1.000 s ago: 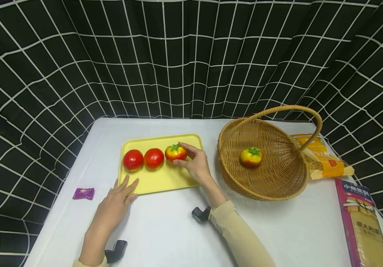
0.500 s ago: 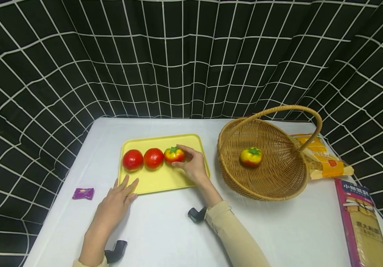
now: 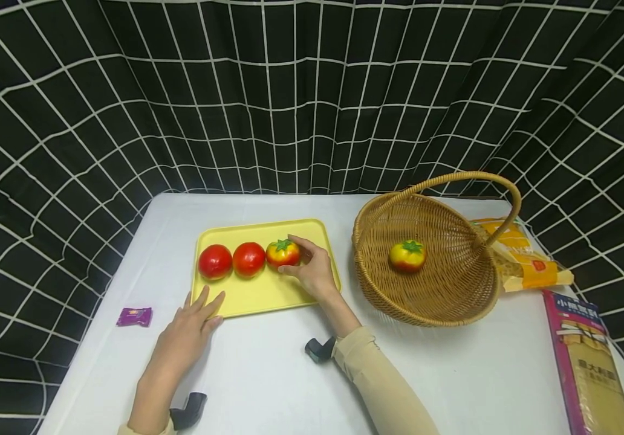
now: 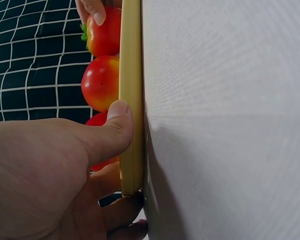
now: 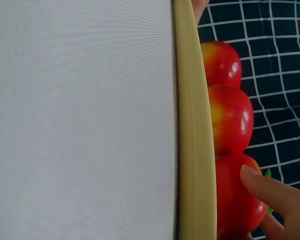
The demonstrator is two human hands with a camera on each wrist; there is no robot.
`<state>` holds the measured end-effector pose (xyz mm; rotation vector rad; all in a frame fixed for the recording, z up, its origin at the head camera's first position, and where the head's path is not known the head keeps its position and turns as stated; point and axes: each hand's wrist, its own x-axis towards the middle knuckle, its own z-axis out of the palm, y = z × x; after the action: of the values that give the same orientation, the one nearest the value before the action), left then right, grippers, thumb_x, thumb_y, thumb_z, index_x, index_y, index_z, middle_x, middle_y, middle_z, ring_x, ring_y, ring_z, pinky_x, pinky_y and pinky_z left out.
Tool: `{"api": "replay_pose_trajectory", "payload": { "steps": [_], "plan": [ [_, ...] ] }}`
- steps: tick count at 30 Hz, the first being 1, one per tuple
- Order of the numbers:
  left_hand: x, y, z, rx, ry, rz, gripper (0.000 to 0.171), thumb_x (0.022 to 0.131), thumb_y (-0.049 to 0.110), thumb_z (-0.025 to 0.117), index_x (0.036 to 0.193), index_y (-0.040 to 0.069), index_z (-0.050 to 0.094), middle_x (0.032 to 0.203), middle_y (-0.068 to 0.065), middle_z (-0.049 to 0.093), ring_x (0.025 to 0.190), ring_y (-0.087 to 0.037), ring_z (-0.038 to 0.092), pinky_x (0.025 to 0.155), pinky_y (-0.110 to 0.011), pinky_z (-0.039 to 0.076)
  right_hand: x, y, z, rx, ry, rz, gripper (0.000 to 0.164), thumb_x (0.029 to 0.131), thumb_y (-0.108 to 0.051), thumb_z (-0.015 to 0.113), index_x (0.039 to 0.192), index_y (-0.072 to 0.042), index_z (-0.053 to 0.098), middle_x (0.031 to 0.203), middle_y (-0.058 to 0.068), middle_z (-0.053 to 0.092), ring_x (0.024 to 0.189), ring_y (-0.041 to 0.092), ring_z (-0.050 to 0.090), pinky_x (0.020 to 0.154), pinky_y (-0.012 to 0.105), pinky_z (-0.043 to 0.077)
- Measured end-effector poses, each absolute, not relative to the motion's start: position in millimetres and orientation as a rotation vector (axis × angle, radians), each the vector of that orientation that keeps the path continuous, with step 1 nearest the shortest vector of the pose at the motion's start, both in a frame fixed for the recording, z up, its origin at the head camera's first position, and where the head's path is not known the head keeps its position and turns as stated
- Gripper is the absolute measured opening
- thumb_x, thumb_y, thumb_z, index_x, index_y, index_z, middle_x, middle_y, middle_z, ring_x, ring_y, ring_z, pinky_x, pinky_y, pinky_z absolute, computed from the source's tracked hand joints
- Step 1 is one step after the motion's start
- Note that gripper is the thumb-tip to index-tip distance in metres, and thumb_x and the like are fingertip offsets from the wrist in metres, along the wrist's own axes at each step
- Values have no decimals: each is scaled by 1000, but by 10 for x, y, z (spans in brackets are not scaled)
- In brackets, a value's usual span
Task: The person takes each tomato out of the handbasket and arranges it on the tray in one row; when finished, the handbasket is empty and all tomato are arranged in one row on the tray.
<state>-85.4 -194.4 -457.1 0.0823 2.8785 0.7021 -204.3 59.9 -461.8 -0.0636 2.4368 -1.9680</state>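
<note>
My right hand [image 3: 316, 269] holds a toy tomato [image 3: 278, 256], red with a yellow top and green leaf star, thumb in front and fingers behind. It stands at the right end of a row in a yellow tray [image 3: 268, 300]. Beside it are two red round fruits, a middle one [image 3: 249, 260] and a left one [image 3: 215, 262], with no leaves showing. My left hand [image 3: 187, 332] rests at the tray's near left corner with its fingers spread. In the left wrist view its thumb [image 4: 119, 120] lies on the tray's rim [image 4: 131, 60].
Right of the tray stands a wicker basket [image 3: 448, 296] with a tall handle, holding another yellow-red tomato [image 3: 407, 257]. Behind it lies an orange pasta bag [image 3: 535, 269]. A long noodle pack [image 3: 589, 368] is at far right, a purple wrapped sweet [image 3: 135, 317] at left.
My right hand has shifted slightly left with the tomato, closer to the middle red fruit. The left hand stays at the tray corner.
</note>
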Motion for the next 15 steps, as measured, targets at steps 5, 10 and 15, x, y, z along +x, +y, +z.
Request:
{"api": "replay_pose_trajectory", "payload": {
  "steps": [5, 10, 15],
  "plan": [
    [-853, -1946, -4577, 77, 2878, 706, 57, 107, 29, 61, 161, 20, 46, 172, -21, 29, 152, -63, 24, 109, -86, 29, -2033, 607, -4599, -61, 2450, -1972, 74, 77, 12, 88, 145, -5, 65, 152, 15, 62, 146, 32, 56, 124, 39, 43],
    [-855, -1943, -4579, 84, 2880, 704, 57, 107, 29, 62, 161, 20, 47, 172, -22, 29, 152, -63, 24, 109, -86, 29, -1998, 636, -4550, -18, 2476, -1932, 74, 78, 8, 89, 146, -11, 65, 155, 12, 60, 148, 34, 53, 126, 42, 42],
    [-854, -1942, -4577, 82, 2872, 709, 57, 107, 30, 61, 161, 20, 46, 172, -22, 28, 154, -61, 23, 110, -85, 28, -1934, 675, -4438, -16, 2512, -1877, 75, 79, 1, 91, 148, -14, 63, 156, 7, 60, 149, 32, 52, 126, 42, 41]
  ]
}}
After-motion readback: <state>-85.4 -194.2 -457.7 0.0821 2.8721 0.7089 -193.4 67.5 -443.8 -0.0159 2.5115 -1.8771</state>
